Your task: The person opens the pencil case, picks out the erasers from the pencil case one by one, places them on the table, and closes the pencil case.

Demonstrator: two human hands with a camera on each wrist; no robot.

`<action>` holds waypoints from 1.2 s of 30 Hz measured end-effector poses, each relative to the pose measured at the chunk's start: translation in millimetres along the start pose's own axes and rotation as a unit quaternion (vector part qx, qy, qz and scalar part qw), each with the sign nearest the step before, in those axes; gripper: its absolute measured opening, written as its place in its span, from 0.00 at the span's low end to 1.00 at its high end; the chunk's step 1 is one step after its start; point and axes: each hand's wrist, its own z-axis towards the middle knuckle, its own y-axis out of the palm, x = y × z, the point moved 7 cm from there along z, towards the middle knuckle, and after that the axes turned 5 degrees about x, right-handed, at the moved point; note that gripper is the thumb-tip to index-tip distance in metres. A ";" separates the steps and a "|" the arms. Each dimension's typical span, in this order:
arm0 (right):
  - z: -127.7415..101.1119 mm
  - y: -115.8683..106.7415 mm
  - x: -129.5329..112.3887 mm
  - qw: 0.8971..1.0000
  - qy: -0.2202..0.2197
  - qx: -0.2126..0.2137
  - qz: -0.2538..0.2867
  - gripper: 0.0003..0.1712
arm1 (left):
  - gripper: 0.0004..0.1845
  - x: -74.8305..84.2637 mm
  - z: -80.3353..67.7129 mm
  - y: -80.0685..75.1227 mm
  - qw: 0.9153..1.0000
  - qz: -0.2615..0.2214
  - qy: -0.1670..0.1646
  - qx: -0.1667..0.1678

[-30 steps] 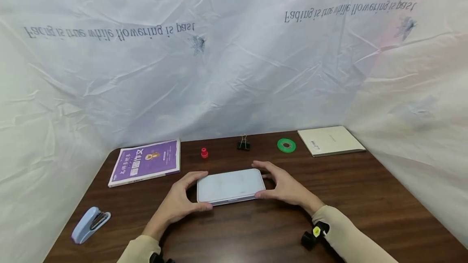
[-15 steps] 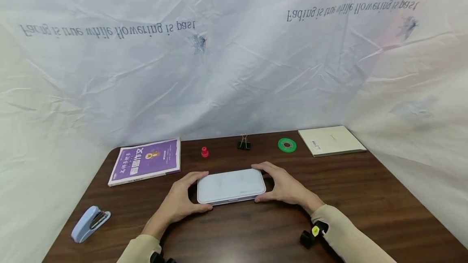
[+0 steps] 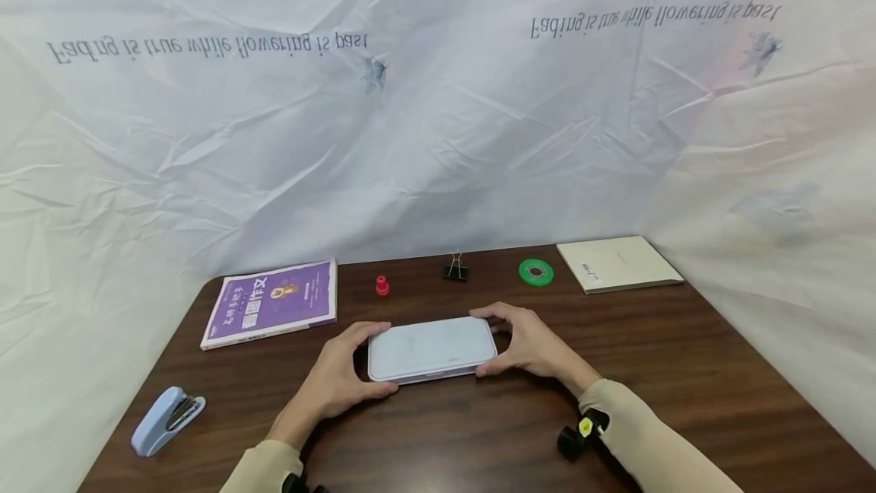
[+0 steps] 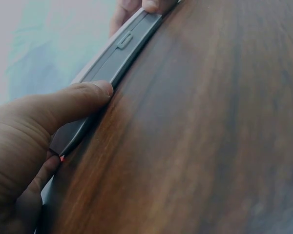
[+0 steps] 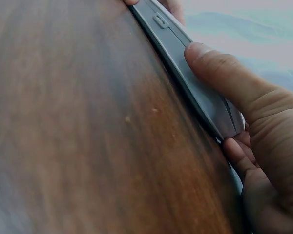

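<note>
A flat white case [image 3: 433,348] with rounded corners lies on the dark wooden table, in the middle of the head view. My left hand [image 3: 337,371] grips its left end, thumb on the near side and fingers round the far corner. At the other end my right hand [image 3: 530,345] holds it the same way. The left wrist view shows the left thumb [image 4: 90,97] on the case's grey side, short of a small latch [image 4: 125,40]. In the right wrist view the right thumb [image 5: 210,58] presses the same side near the lid seam.
A purple book [image 3: 274,303] lies at the back left, a light blue stapler [image 3: 164,421] at the left edge. Along the back are a small red piece [image 3: 382,286], a black binder clip [image 3: 455,271], a green ring-shaped roll [image 3: 536,272] and a cream notebook [image 3: 619,265].
Over the last second my right thumb has shifted slightly, from the lid's near corner down onto the front side. The case and my left hand stay in place.
</note>
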 end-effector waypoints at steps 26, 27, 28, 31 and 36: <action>10.4 -7.9 8.6 0.997 0.044 0.037 0.060 0.26 | 0.63 -14.7 -2.5 0.7 0.994 -0.058 -0.092 -0.007; 11.1 -8.4 9.2 0.996 0.046 0.039 0.068 0.27 | 0.64 -14.9 -2.5 0.5 0.994 -0.062 -0.095 -0.005; 11.5 -9.1 9.7 0.995 0.048 0.044 0.073 0.27 | 0.64 -15.2 -2.4 0.4 0.993 -0.067 -0.098 -0.004; 14.0 -9.1 11.7 0.992 0.057 0.054 0.100 0.28 | 0.65 -15.9 -2.0 0.2 0.992 -0.078 -0.102 0.000; 18.2 -7.9 13.7 0.987 0.076 0.082 0.118 0.26 | 0.70 -17.0 -2.5 -0.5 0.992 -0.075 -0.100 0.007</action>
